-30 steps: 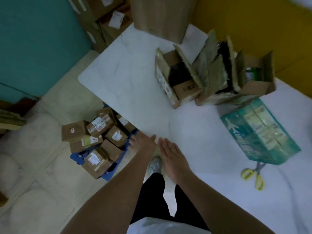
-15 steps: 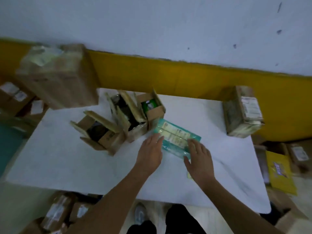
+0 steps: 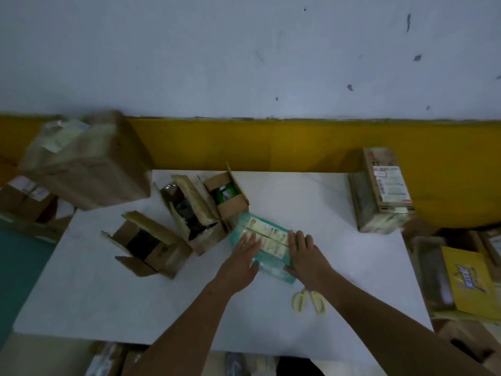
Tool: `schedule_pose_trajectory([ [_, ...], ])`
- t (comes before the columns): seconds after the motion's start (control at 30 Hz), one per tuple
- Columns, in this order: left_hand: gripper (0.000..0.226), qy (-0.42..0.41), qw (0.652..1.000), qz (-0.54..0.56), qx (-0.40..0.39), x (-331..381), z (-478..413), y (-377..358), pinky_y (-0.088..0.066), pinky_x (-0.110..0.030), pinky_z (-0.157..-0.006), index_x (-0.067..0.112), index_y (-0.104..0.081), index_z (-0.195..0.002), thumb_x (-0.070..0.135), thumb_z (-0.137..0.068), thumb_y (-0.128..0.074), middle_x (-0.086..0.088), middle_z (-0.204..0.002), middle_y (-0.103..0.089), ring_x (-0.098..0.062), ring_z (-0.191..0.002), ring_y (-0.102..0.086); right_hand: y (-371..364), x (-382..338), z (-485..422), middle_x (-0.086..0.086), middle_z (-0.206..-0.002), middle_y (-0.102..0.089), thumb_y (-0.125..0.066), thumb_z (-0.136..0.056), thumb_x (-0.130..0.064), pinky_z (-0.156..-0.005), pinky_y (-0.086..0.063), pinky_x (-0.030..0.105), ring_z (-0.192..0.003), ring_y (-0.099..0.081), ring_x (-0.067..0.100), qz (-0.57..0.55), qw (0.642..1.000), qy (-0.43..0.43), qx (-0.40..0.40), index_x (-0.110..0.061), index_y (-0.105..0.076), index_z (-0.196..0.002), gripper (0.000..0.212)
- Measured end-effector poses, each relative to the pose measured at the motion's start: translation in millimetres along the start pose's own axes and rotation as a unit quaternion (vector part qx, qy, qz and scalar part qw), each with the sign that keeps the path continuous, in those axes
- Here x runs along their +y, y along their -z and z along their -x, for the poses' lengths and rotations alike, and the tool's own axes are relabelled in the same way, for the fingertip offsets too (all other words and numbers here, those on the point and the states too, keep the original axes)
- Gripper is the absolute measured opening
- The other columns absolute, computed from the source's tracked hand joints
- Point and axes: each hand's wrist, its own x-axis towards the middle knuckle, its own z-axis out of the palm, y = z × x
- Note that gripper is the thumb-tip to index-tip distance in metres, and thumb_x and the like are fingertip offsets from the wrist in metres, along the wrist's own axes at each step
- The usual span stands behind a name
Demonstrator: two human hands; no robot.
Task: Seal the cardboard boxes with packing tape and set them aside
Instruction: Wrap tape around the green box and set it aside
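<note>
Hands are both laid on the teal box (image 3: 268, 237), which is lying flat approx mid-table, turned diagonally w/ its cream label facing up. The left hand (image 3: 241, 263) is rested palm-down on the box's left part, fingers straight & kept close together, tips reaching onto the label. The right hand (image 3: 305, 256) is placed on the right end, fingers straight & only slightly spread, thumb down by the near edge; nothing is pinched by either hand afaict. The white table (image 3: 108, 294) is set against a wall w/ a yellow band. Three opened boxes are lined up just left of the teal box. The small open box (image 3: 233, 207), w/ something green inside, is right at its far corner (touching or not can't be told). The middle open box (image 3: 206, 237) is filled w/ dark stuff. The left open box (image 3: 165, 253) is set furthest out, flaps up. Yellow-handled scissors (image 3: 298, 302) are seen on the table just beside the right wrist, blades hidden under the arm. A sealed box (image 3: 382, 194) w/ a shipping label is stood at the far right corner, well apart from the rest. A big box (image 3: 86, 164), badly blurred, is seen at the far left corner. A yellow packet (image 3: 466, 280) is spotted off the table's right side, among more cartons.
</note>
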Motion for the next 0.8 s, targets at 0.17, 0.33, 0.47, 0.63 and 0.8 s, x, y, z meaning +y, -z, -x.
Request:
schedule_pose_trajectory([
  [0.17,0.05,0.114,0.967,0.149,0.174,31.4,19.5,12.2,-0.021,-0.019,-0.11,0.01,-0.04,-0.145,0.026,-0.099,-0.053,-0.005,-0.148,-0.04,-0.02,-0.139,-0.034,28.7,25.6,40.8,0.013,-0.136,-0.04,-0.038,-0.087,-0.074,-0.099,-0.039,0.04,-0.119,-0.041,0.033,-0.182,0.98,-0.052,-0.068,-0.023,0.001,-0.157,0.095],
  [0.33,0.105,0.344,0.792,0.49,0.118,71.5,22.2,10.5,-0.036,-0.047,-0.111,0.024,-0.005,-0.155,0.053,-0.08,-0.072,-0.01,-0.156,-0.029,-0.033,-0.139,-0.036,73.0,44.1,76.5,-0.004,-0.136,-0.054,-0.04,-0.084,-0.078,-0.107,-0.04,0.033,-0.119,-0.054,0.017,-0.478,0.871,-0.088,-0.072,-0.043,-0.024,-0.15,0.077],
  [0.47,0.066,0.167,0.618,0.768,-0.024,109.7,10.8,23.2,-0.042,-0.057,-0.105,0.024,-0.042,-0.145,0.057,-0.09,-0.056,-0.01,-0.135,-0.06,-0.033,-0.122,-0.058,119.9,39.6,90.7,-0.008,-0.131,-0.058,-0.034,-0.087,-0.077,-0.095,-0.043,0.027,-0.116,-0.057,0.01,-0.578,0.81,-0.098,-0.036,-0.043,-0.037,-0.141,0.064],
  [0.63,0.051,0.1,0.645,0.758,0.002,134.1,-7.7,51.9,-0.037,-0.059,-0.109,0.022,-0.048,-0.141,0.049,-0.098,-0.048,-0.012,-0.135,-0.059,-0.032,-0.124,-0.056,147.2,42.7,84.9,0.004,-0.121,-0.064,-0.035,-0.1,-0.054,-0.081,-0.049,0.023,-0.099,-0.063,0.014,-0.56,0.818,-0.127,0.03,-0.027,-0.037,-0.134,0.044],
  [0.8,0.055,0.076,0.647,0.759,0.014,128.2,-9.8,63.5,-0.035,-0.062,-0.109,0.021,-0.045,-0.143,0.052,-0.098,-0.048,-0.015,-0.139,-0.055,-0.036,-0.127,-0.053,144.5,27.6,85.1,-0.007,-0.123,-0.064,-0.047,-0.096,-0.053,-0.09,-0.057,0.037,-0.104,-0.068,0.012,-0.581,0.81,-0.04,0.07,-0.035,-0.031,-0.143,0.053],
])
